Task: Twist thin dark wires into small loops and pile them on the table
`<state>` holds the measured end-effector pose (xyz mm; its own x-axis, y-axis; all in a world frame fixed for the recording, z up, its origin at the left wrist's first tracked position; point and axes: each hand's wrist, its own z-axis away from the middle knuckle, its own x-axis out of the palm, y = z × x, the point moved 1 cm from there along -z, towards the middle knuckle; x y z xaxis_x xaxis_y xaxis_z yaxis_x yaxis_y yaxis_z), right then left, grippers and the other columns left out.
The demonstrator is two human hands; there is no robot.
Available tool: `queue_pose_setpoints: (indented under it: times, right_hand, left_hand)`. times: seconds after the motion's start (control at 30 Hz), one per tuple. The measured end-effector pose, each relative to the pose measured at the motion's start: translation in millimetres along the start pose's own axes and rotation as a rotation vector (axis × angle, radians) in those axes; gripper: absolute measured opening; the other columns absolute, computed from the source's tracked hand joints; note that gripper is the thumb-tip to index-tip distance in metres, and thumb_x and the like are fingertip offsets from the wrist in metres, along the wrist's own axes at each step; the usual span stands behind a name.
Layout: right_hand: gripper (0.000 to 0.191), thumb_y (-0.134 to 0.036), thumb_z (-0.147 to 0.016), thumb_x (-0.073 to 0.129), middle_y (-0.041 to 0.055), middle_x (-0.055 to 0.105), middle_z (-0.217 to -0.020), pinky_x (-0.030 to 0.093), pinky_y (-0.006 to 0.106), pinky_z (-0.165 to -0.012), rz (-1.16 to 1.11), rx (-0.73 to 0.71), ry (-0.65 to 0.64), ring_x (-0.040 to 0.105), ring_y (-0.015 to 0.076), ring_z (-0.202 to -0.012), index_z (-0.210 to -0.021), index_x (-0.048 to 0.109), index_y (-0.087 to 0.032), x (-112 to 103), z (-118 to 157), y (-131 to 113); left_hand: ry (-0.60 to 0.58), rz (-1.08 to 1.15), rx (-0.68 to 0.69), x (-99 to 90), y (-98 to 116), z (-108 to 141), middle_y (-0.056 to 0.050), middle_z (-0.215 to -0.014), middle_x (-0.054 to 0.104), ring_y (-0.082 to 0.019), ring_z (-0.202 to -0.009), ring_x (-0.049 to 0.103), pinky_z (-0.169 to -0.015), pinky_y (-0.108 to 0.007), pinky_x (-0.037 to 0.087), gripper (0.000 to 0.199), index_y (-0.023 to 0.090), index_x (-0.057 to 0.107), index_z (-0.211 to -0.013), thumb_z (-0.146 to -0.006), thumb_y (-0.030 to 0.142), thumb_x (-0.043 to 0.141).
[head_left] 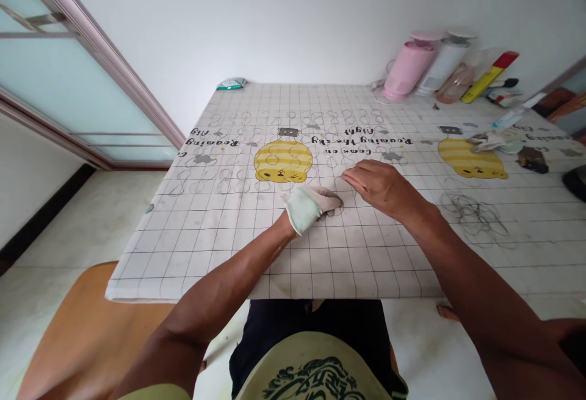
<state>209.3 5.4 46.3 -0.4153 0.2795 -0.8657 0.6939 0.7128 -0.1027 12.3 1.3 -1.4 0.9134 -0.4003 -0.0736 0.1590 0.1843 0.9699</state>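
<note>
My left hand point(315, 204), in a white and pale green glove, is closed with its fingertips low over the tablecloth point(220, 247). My bare right hand point(375, 185) is just right of it, thumb and fingers pinched together. Whatever thin thing either hand pinches is too fine to make out. Rows of thin dark loops point(224, 180) lie on the cloth beyond and left of my hands, some over the printed yellow bear point(284, 160). To the right of my right forearm is a loose tangle of thin dark strands point(476, 217).
At the back right stand a pink cylinder point(409, 69), a white cylinder point(444, 64), a bottle point(454, 82) and a yellow and red box point(489, 76). A crumpled glove point(497, 141) lies at the right. A green packet point(232, 83) rests at the back left corner.
</note>
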Motion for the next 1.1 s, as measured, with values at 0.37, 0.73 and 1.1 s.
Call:
queue_pose_setpoints:
  times: [0.37,0.73,1.1]
  right_hand:
    - [0.026,-0.028,-0.106,0.053,0.0045,0.066,-0.079,0.047,0.035,-0.068,-0.001,0.105,0.204,0.06,0.0189,-0.073,-0.089,0.071,-0.022,-0.8,4.4,6.6]
    - [0.018,-0.026,-0.103,0.056,0.0037,0.072,-0.08,0.051,0.033,-0.068,0.035,0.368,0.585,0.064,0.0177,-0.07,-0.095,0.072,-0.021,18.1,8.6,4.5]
    - [0.014,-0.028,-0.099,0.057,0.0029,0.07,-0.076,0.051,0.032,-0.064,-0.064,0.458,0.567,0.063,0.0177,-0.064,-0.095,0.07,-0.023,46.1,4.6,-26.8]
  left_hand:
    - [0.075,0.266,0.145,-14.3,0.5,-7.0,-0.012,-0.1,0.077,-0.016,-0.069,0.065,-0.061,-0.027,0.049,0.051,0.015,0.075,-0.112,-0.096,0.06,0.057]
    - [0.1,0.504,0.125,-11.4,-4.3,-15.3,-0.017,-0.101,0.075,-0.016,-0.07,0.066,-0.061,-0.027,0.05,0.06,0.009,0.072,-0.112,-0.089,0.064,0.068]
    - [0.053,0.425,0.135,7.2,-10.9,-13.1,-0.008,-0.088,0.074,-0.01,-0.066,0.062,-0.064,-0.026,0.051,0.029,0.01,0.077,-0.105,-0.087,0.033,0.075]
